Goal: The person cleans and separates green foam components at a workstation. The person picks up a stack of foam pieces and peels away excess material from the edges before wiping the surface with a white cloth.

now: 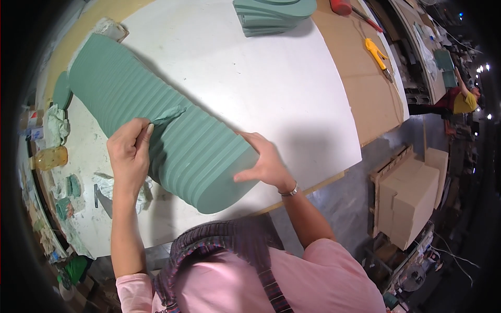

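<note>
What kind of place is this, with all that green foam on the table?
Most likely a workshop or small factory. A long row of green foam sheets lies on a white worktable, with another stack beyond, a yellow hand tool, and cardboard boxes on the floor.

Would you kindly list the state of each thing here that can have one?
Long row of green foam soles: lying on its side across the white table.
Left hand: pinching a green cloth against the row.
Right hand: flat against the row's near end.
Second sole stack: untouched, at the far edge.
Yellow bottle: lying down.
</note>
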Demonstrator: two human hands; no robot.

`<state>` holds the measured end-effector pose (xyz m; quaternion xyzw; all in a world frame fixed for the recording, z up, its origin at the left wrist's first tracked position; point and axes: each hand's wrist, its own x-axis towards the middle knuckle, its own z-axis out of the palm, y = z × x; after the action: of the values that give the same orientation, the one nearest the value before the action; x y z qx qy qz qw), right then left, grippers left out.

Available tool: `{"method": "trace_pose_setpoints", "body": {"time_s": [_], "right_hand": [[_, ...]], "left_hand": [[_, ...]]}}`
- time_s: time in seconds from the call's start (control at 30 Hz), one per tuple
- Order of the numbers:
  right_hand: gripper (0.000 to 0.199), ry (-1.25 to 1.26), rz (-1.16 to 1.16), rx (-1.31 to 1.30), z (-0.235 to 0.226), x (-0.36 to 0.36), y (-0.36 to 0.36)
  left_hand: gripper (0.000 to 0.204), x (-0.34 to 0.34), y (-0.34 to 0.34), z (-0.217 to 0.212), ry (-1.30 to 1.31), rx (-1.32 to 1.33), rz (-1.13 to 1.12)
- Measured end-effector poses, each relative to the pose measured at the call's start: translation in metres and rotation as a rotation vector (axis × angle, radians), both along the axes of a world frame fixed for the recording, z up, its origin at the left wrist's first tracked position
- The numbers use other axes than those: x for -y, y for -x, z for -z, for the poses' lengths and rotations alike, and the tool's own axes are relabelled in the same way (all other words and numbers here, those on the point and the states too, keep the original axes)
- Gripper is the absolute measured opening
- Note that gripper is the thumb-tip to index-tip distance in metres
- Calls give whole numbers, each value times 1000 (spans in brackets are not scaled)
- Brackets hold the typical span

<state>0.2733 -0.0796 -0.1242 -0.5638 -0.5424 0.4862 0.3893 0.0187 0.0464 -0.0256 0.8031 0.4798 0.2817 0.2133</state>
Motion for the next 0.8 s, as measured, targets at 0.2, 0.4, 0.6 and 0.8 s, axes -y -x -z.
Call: {"method": "trace_pose_setpoints", "body": {"time_s": [0.2, 0.4, 0.6, 0.8], "right_hand": [[90, 43, 23, -44, -5, 0, 1], [88, 52, -2, -7, -4, -2, 3], [86, 47, 34, -58, 8, 3, 7], [80, -13, 74, -128, 15, 6, 3]], "left_hand": [[7, 8, 5, 2, 37, 42, 1], [10, 19, 65, 15, 175, 193, -269], [17, 2, 134, 15, 171, 281, -456], [16, -17, 145, 9, 245, 257, -362]]}}
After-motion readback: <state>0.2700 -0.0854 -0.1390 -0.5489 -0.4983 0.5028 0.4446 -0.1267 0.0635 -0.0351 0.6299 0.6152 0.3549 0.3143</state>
